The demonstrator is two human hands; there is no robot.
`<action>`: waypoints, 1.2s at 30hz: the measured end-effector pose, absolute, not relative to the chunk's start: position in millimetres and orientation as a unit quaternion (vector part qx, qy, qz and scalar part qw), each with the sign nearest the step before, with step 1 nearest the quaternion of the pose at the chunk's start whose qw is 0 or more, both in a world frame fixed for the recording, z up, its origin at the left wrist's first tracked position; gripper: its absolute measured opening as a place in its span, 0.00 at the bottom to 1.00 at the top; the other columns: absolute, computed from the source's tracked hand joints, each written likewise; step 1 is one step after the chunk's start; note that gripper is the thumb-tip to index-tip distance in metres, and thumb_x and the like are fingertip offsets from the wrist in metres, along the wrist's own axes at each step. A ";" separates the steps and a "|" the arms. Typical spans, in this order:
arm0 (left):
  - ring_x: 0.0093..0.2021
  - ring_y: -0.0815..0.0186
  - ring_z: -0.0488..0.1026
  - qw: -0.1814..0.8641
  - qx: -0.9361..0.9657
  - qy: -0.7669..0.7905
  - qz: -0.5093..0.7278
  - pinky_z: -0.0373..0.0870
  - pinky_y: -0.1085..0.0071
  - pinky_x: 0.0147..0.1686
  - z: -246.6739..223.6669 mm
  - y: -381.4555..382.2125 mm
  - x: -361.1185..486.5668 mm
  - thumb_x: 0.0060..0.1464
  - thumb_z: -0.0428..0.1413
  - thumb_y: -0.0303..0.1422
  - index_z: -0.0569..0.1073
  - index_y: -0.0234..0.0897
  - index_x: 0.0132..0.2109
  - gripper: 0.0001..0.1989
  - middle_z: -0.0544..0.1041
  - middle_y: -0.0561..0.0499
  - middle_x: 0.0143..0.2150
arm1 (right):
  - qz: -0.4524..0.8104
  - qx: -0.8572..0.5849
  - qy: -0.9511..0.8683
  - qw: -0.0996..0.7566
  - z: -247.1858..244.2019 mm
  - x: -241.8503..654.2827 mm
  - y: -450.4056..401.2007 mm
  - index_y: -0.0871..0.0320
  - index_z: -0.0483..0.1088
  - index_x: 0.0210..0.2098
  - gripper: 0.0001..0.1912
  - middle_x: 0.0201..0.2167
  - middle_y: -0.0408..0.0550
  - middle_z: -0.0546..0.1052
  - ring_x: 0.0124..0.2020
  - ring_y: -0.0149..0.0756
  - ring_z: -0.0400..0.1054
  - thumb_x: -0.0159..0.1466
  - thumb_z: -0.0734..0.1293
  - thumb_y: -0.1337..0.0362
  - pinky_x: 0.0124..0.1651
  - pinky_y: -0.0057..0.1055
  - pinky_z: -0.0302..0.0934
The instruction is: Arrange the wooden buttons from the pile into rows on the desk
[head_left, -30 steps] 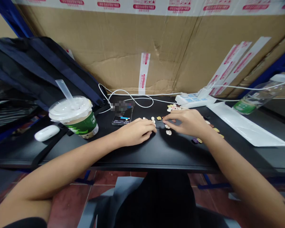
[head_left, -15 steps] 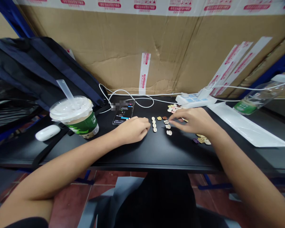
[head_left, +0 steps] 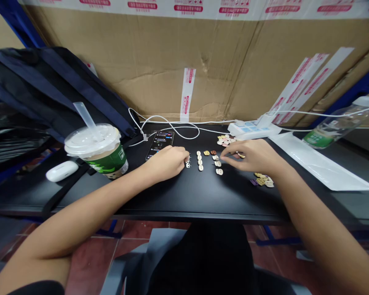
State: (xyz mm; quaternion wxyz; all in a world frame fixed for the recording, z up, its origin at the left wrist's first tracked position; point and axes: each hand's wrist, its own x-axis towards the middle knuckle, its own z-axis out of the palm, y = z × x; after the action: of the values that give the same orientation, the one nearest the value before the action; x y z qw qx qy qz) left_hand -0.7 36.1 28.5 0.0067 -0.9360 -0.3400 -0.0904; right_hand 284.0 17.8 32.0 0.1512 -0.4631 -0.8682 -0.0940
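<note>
My left hand (head_left: 169, 163) rests on the black table with its fingers curled in. Its fingertips are beside a short column of small white pieces (head_left: 188, 165); what they pinch, if anything, is hidden. Just to the right runs a column of round cream buttons (head_left: 200, 162). My right hand (head_left: 249, 156) has thumb and index finger drawn together at the right edge of a pale button (head_left: 215, 157). Below that lie more pale buttons (head_left: 219, 171). A yellow button (head_left: 206, 153) and a brown button (head_left: 213, 152) sit above. Something small and gold-coloured (head_left: 240, 155) shows among my right fingers.
Loose button piles lie behind (head_left: 225, 140) and below (head_left: 263, 180) my right hand. A phone (head_left: 160, 143), lidded drink cup (head_left: 95, 147) and white case (head_left: 62, 171) stand left. A power strip (head_left: 252, 129), white packet (head_left: 322, 164) and bottle (head_left: 332, 125) are right.
My left hand has drawn back a little to the left and away from me, uncovering the small white pieces. My right hand has shifted very slightly right, still by the pale button.
</note>
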 end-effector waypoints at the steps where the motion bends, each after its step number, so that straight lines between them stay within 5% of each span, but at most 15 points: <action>1: 0.39 0.63 0.75 0.000 -0.937 -0.339 -0.087 0.69 0.67 0.43 27.8 35.9 -0.5 0.59 0.48 0.21 0.75 0.33 0.39 0.11 0.78 0.47 0.39 | -0.093 -0.464 -0.868 0.149 31.8 283.9 18.1 0.49 0.79 0.35 0.09 0.34 0.38 0.83 0.28 0.32 0.73 0.64 0.66 0.58 0.29 0.28 0.55; 36: 0.35 0.66 0.71 -0.030 -0.931 -0.345 -0.111 0.64 0.69 0.39 26.7 31.8 1.8 0.60 0.52 0.28 0.70 0.35 0.36 0.04 0.74 0.51 0.36 | -0.090 -0.466 -0.866 0.160 34.0 286.5 17.4 0.50 0.79 0.35 0.08 0.36 0.41 0.83 0.31 0.35 0.75 0.63 0.67 0.60 0.29 0.29 0.57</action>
State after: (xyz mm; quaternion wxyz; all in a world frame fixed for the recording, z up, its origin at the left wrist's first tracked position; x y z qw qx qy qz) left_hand 1.8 31.8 26.7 -0.0301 -0.9313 -0.3455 -0.1114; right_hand 286.5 17.4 34.0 0.1599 -0.4655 -0.8658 -0.0900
